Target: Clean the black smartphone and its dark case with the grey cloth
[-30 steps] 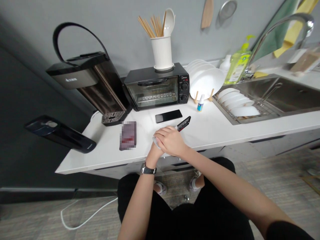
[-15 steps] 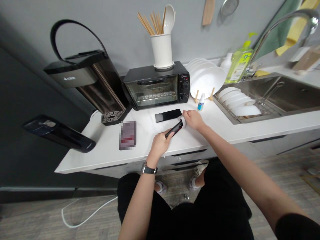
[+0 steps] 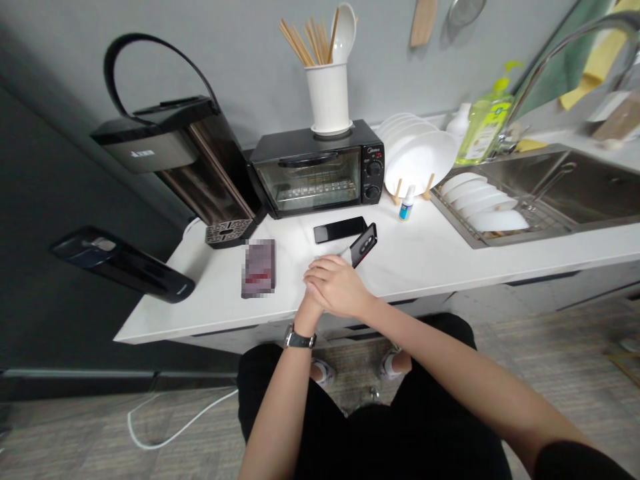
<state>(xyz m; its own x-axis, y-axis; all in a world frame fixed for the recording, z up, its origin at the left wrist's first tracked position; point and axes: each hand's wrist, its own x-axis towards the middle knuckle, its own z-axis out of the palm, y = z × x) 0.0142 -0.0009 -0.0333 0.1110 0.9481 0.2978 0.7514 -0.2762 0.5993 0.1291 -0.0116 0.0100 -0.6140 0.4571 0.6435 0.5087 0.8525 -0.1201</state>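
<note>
A black smartphone (image 3: 365, 245) with several round camera lenses on its back slants up above the counter. My left hand (image 3: 311, 301) is closed around its lower end, mostly hidden under my right hand. Across the phone and the left hand lies my right hand (image 3: 343, 287), fingers curled over and pressing a pale cloth (image 3: 346, 255), of which only an edge shows. Just behind, a flat black phone-like slab (image 3: 339, 230) rests on the counter. A small white spray bottle with a blue label (image 3: 406, 205) stands to the right.
A blurred-out purple packet (image 3: 259, 267) lies to the left on the white counter (image 3: 215, 293). Behind are a toaster oven (image 3: 310, 180), a black water dispenser (image 3: 200, 153) and plates (image 3: 423, 163) in a rack. A dark cylinder (image 3: 125, 263) stands left; a sink (image 3: 473, 237) is right.
My right hand has slid from the phone's far end down toward me and now covers my left hand. The phone's camera end is uncovered. The view has shifted slightly.
</note>
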